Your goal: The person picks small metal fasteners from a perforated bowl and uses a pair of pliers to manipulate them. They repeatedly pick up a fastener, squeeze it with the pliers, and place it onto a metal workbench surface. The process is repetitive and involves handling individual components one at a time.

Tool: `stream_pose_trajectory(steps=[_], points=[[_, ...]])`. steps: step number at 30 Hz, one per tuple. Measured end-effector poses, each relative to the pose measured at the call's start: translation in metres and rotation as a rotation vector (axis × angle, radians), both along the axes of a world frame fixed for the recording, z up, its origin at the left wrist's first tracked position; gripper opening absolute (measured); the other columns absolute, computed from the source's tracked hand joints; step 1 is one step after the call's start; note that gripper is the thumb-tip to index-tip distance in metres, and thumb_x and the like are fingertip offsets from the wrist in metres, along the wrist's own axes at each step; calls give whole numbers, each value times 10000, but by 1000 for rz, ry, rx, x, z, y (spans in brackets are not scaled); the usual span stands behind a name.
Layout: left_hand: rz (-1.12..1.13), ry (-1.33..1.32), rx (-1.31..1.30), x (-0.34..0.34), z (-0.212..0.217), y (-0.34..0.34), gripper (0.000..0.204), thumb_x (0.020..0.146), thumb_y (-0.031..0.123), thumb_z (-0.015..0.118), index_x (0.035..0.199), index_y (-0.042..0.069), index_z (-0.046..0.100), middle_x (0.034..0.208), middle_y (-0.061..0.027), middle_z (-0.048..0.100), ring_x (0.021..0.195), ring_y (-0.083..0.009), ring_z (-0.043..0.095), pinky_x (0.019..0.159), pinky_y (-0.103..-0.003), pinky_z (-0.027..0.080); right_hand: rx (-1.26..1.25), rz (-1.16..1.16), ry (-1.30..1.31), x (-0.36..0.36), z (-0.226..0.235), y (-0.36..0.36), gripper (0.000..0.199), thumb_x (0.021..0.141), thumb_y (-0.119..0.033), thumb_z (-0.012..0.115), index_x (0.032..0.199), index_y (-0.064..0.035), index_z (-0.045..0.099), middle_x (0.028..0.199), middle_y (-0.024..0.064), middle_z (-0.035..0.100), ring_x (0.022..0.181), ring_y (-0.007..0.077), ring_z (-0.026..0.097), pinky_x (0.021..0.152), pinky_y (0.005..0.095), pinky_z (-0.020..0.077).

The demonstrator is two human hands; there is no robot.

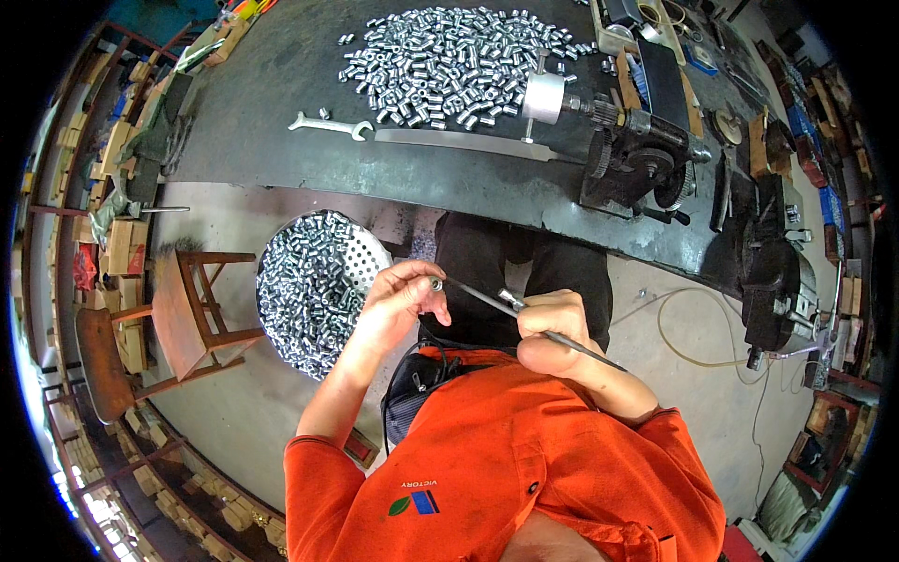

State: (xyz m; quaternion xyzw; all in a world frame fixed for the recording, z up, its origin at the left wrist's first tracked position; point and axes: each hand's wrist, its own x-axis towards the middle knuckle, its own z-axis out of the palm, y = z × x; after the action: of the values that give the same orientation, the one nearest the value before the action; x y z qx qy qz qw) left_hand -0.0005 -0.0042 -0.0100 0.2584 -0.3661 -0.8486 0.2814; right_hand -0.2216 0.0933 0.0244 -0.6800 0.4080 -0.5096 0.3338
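Frame centre: left hand [398,300] pinches small silver metal sleeve [435,283] | right hand [554,328] clamps thin steel rod [524,317] | sleeve likely light, slippery; grip its sides.

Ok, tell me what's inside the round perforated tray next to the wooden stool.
The perforated tray holds a heap of small shiny metal sleeves, piled toward its left side. Bare holes show at the upper right. The tray's bottom under the heap is covered, and the left hand overlaps its right rim.

Orange shirt [506,468], small green-and-blue chest patch. Black trousers [524,258]. Shiny silver metal sleeves [449,61] heaped far on dark grey-black bench [281,112]; same silver in perforated silver pan [323,281] left. Silver wrench [330,125]. Reddish-brown wooden stool [187,309] left. Black machine [646,164] right. Thin grey rod [524,318].
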Motion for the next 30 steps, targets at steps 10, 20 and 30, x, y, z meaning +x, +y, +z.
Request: stream_pose_trajectory(steps=[10, 20, 30], points=[[150, -893, -1248, -4, -7, -1, 186, 630, 9, 657, 801, 59, 606, 686, -65, 533, 516, -199, 556, 474, -298, 441, -103, 21, -66, 7, 8, 2, 320, 610, -175, 592, 484, -71, 317, 461, 41, 280, 362, 184, 319, 365, 317, 221], [132, -838, -1255, -6, -4, 2, 242, 569, -45, 651, 795, 24, 597, 629, -56, 491, 488, -153, 502, 451, -269, 399, -58, 54, -38, 20, -6, -4, 317, 605, -166, 594, 500, -64, 313, 475, 61, 291, 368, 216, 353, 372, 337, 242], [167, -939, -1156, 2, -13, -22, 187, 654, 24, 658, 839, 28, 631, 581, -76, 508, 471, -164, 500, 459, -303, 404, -377, -57, 93, 22, -6, -2, 327, 510, -90, 617, 500, -70, 290, 516, 55, 236, 376, 214, 326, 346, 332, 252]])
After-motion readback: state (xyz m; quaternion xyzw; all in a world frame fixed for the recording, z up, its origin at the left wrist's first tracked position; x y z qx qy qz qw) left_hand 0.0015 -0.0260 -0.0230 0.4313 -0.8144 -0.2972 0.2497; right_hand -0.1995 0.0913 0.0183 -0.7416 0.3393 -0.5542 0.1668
